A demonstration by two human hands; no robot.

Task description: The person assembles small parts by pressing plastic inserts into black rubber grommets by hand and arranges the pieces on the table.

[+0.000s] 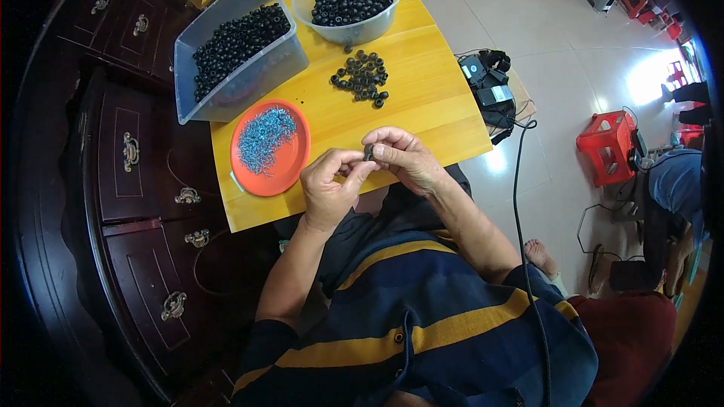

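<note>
Near the table's front edge my two hands meet. Between the thumb and fingers of my right hand (pixel 405 157) is a small black round part (pixel 369 152). My left hand (pixel 329 183) is closed in a pinch against the same part; whether a screw is also between its fingertips is too small to see. Beyond my hands lies a loose group of black round parts (pixel 362 75), several showing a hole. An orange-red plate (pixel 302 158) left of my left hand carries a pile of small bluish-silver screws (pixel 264 138).
A grey plastic bin (pixel 264 68) and a clear round tub (pixel 347 34), both full of black parts, stand on the yellow table (pixel 430 68). Dark wooden drawers (pixel 143 151) border the left. A black cable (pixel 520 203) hangs at right, near red stools (pixel 605 147) and other people.
</note>
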